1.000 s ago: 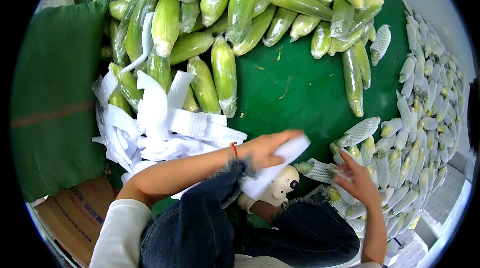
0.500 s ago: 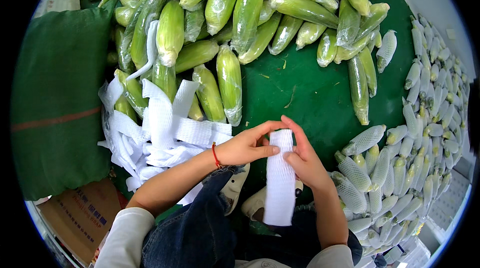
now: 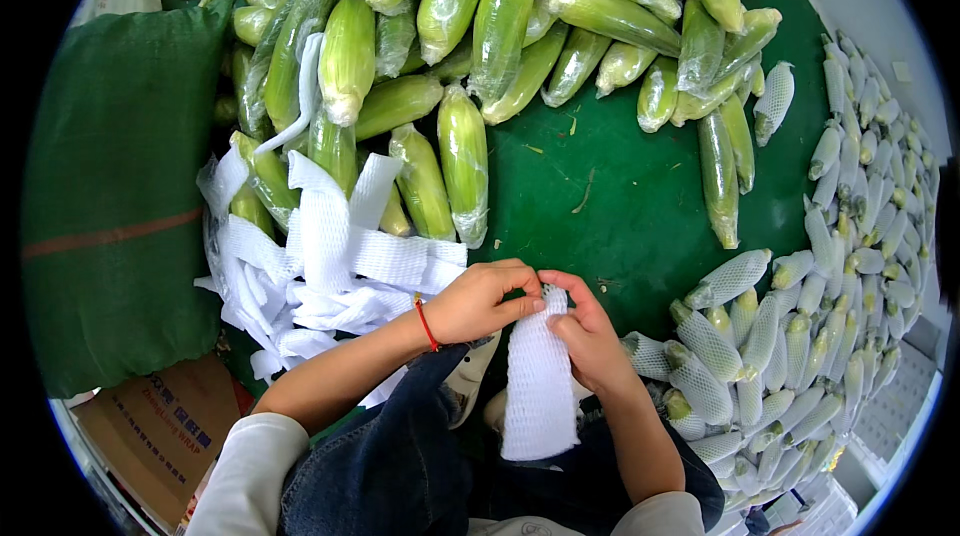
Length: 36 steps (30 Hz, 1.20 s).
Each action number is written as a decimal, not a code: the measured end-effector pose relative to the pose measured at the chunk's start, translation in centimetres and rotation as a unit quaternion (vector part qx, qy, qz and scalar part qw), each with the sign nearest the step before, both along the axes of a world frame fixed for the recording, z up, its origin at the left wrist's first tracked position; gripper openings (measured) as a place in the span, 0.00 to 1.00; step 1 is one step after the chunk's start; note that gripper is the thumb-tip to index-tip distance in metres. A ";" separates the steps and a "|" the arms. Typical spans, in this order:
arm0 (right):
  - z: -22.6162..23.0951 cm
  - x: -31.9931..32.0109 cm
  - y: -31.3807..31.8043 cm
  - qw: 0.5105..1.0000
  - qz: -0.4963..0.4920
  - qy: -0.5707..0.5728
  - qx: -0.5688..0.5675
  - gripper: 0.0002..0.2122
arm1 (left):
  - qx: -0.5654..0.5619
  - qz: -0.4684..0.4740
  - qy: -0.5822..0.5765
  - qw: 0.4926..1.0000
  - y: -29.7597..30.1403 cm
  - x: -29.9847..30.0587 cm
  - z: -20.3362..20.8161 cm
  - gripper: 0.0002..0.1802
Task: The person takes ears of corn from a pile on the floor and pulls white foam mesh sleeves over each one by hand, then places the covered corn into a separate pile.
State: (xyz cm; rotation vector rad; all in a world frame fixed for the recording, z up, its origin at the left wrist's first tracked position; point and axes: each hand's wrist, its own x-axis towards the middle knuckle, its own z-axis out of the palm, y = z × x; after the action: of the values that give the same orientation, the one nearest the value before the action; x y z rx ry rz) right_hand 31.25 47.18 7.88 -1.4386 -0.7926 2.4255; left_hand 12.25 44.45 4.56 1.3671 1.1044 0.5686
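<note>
Both thumbs at work: L hand (image 3: 487, 303), w/ a red band (image 3: 427, 324) at the wrist, and R hand (image 3: 592, 344) pinch the upper end of a white net sleeve (image 3: 540, 391), which hangs btwn the forearms, abv the worker's lap. Loose sleeves (image 3: 345, 256) lie heaped to the L, nr corn in clear wrap (image 3: 463, 166) on a green surface (image 3: 560, 196). Netted corn (image 3: 765, 346) is piled to the R; a green sack (image 3: 120, 196) sits far L, w/ a cardboard box (image 3: 165, 431) nearby.
</note>
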 end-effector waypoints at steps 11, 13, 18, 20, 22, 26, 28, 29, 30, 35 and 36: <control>-2.5 0.5 0.2 0.992 0.090 0.000 0.084 0.04 | -0.095 0.190 -0.100 0.972 -0.5 0.7 0.5 0.14; -3.7 0.7 -0.2 0.983 -0.137 0.118 -0.038 0.02 | -0.221 0.133 -0.190 0.947 -0.9 0.1 0.5 0.15; -6.3 -2.3 2.1 0.969 -0.117 0.160 -0.149 0.09 | -0.282 0.262 -0.373 0.844 0.9 -4.2 -0.6 0.08; -8.8 -5.1 4.4 0.989 0.031 0.012 0.147 0.18 | -0.210 0.371 -0.101 0.899 4.6 -7.4 -2.8 0.05; -11.5 -8.4 8.9 0.910 0.110 -0.173 0.361 0.16 | -0.120 0.400 0.109 0.902 7.9 -8.8 -5.4 0.19; -15.4 -14.3 9.5 0.974 -0.106 -0.086 0.179 0.18 | -0.201 0.448 0.016 0.871 9.8 -8.8 -9.1 0.27; -13.5 -13.6 8.5 0.963 -0.086 -0.118 0.227 0.18 | -0.033 0.413 0.078 0.907 7.4 -8.7 -8.5 0.24; -13.3 -13.2 7.2 0.938 -0.149 -0.070 0.305 0.15 | 0.050 0.389 0.110 0.913 5.7 -8.3 -8.2 0.23; -13.0 -10.7 6.2 0.947 -0.196 0.002 0.253 0.13 | 0.072 0.316 0.110 0.940 5.4 -6.3 -4.1 0.20; -8.7 -7.6 2.4 0.917 -0.263 0.014 0.300 0.09 | 0.078 0.270 0.063 0.958 3.0 -2.9 2.2 0.13; -10.0 -7.0 2.0 0.908 -0.286 0.022 0.305 0.08 | 0.055 0.300 0.041 0.952 2.6 -2.4 0.6 0.13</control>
State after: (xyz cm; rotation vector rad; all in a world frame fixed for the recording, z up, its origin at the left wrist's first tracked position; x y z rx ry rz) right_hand 24.23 49.15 -2.11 -1.1434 -0.8591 1.5725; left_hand 9.84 47.04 5.11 1.1438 1.5882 1.0310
